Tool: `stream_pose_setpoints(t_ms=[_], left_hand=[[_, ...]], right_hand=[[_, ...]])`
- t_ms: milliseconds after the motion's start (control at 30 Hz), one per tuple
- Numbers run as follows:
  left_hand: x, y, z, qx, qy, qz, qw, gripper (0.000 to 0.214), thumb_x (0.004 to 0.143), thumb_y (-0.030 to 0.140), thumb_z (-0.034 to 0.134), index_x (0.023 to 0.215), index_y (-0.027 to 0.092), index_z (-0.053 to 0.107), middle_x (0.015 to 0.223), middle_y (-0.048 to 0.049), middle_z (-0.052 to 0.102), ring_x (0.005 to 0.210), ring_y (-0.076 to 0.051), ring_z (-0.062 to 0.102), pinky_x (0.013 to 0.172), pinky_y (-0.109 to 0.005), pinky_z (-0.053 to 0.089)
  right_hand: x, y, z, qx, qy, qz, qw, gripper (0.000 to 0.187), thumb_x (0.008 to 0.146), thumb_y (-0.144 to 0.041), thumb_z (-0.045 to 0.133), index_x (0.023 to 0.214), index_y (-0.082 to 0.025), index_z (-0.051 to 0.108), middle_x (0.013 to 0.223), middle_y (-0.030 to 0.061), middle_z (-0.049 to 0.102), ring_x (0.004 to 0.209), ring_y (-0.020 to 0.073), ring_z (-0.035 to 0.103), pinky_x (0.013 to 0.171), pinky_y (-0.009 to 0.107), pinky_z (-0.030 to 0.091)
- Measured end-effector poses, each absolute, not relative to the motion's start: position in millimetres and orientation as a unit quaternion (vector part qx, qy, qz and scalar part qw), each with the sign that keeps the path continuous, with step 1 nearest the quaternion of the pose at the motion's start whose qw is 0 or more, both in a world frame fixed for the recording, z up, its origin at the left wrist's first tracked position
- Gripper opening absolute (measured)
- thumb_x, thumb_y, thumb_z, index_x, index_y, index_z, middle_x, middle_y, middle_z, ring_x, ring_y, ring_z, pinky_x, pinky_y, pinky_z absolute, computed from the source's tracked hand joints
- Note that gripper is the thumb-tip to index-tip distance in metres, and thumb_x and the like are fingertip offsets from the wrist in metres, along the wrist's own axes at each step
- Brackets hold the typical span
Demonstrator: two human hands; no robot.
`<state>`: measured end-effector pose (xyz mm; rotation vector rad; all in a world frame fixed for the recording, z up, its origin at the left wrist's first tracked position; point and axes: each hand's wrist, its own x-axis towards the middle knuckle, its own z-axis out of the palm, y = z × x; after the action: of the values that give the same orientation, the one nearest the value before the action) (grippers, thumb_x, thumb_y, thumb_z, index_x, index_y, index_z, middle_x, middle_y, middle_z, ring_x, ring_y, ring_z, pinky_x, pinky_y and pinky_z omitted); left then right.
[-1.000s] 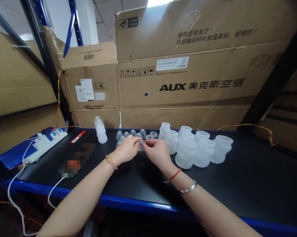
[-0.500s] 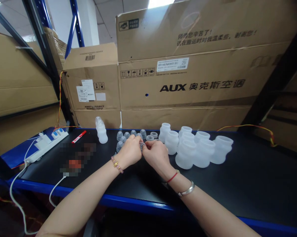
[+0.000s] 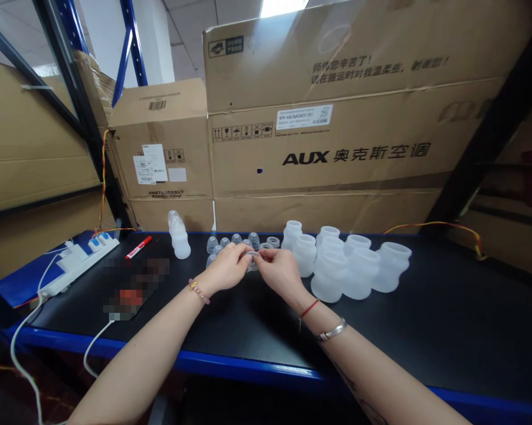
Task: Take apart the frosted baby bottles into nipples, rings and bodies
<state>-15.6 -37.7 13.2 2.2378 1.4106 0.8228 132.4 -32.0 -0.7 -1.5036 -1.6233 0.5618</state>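
My left hand (image 3: 224,269) and my right hand (image 3: 280,273) meet at the middle of the black bench top (image 3: 257,330). Their fingertips pinch a small clear plastic piece (image 3: 252,261) between them, partly hidden by my fingers. Just beyond my left hand stand several clear dome-shaped caps (image 3: 211,244). Several flat translucent rings (image 3: 273,241) lie beyond my right hand. To its right is a cluster of frosted white bottle-shaped bodies (image 3: 329,277), close to but not touching my right hand.
Two frosted bottles (image 3: 181,243) stand left of the caps. A red marker (image 3: 138,247), a white power strip (image 3: 77,264) and a blurred object (image 3: 133,289) lie further left. Cardboard boxes (image 3: 319,153) line the back edge, and the bench's blue front edge (image 3: 248,362) runs below my forearms.
The view has shifted slightly. My hands stay together on the small clear piece, and my fingers have shifted a little around it. The bottles and caps on the bench have not moved.
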Motion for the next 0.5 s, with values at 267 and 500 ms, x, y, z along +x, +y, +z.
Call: stream_pose_setpoints(t_ms=[267,500], left_hand=[[-15.9,-31.4,4.1,0.747,0.514,0.345,0.243,0.031,0.094,0.027,0.046,0.118,0.018,0.064,0.114,-0.0078,0.054,0.065,-0.008,0.063,0.078,-0.029,0.056],[-14.5,-30.7,5.4,0.737,0.524,0.351,0.243,0.034,0.096,0.025,0.042,0.119,0.018,0.065,0.115,-0.0085,0.057,0.073,-0.01,0.065,0.077,-0.026,0.055]], right_hand=[[133.8,-28.2,-2.2,-0.536,-0.558,0.406,0.486,0.02,0.068,-0.026,0.067,0.075,-0.01,0.075,0.062,0.0044,0.067,0.057,0.0147,0.055,0.057,0.026,0.041],[135.4,-30.3,-0.6,-0.56,-0.591,0.354,0.46,0.022,0.071,-0.031,0.066,0.069,-0.011,0.075,0.054,0.0033,0.063,0.054,0.0144,0.054,0.053,0.025,0.038]])
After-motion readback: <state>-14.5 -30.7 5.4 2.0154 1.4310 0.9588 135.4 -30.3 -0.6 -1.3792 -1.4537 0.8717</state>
